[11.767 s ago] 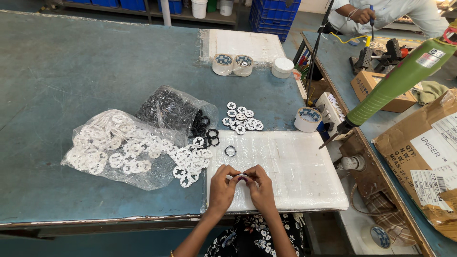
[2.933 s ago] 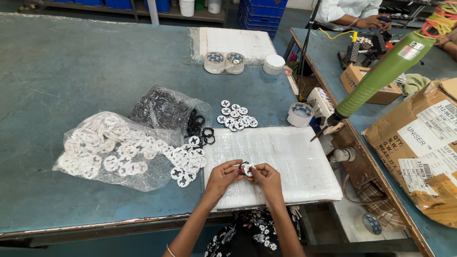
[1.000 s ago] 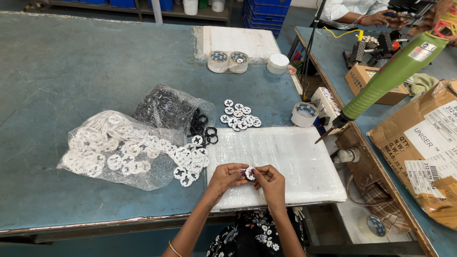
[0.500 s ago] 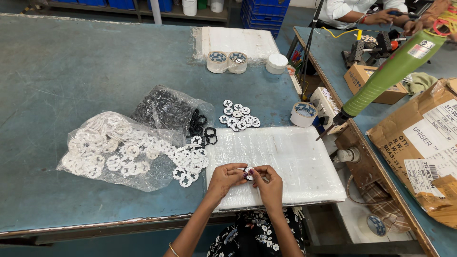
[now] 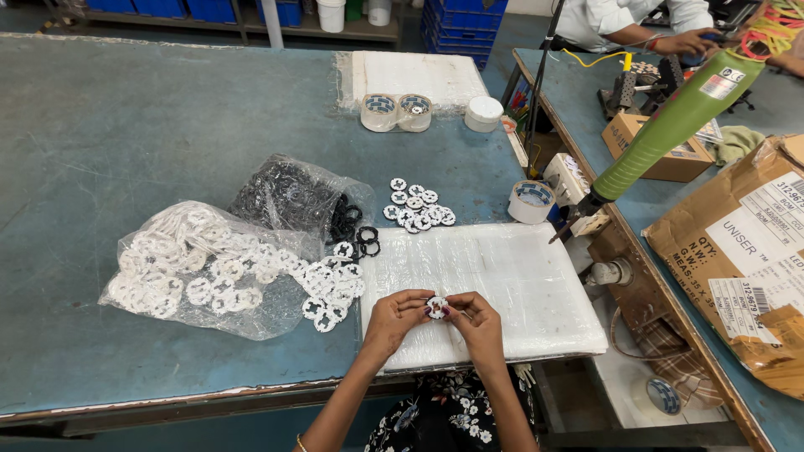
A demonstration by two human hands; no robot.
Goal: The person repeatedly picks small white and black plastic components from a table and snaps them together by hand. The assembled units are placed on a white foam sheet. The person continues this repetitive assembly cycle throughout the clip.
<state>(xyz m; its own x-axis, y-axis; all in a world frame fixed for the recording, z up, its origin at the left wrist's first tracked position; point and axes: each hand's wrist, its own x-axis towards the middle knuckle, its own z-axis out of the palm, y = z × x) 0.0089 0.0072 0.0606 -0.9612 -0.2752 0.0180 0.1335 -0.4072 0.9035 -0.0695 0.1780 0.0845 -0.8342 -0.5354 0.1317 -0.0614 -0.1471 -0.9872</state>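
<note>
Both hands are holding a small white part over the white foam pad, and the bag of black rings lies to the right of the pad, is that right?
Not quite. The bag of black rings lies left of the pad, as the head view shows. Both the left hand and right hand do hold the white part over it.

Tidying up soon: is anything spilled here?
Yes. White parts spill from the clear bag onto the table, and black rings lie loose beside the black bag.

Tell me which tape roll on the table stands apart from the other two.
The lone tape roll by the table's right edge, beside the white foam sheet. The other two rolls touch side by side farther back.
</note>
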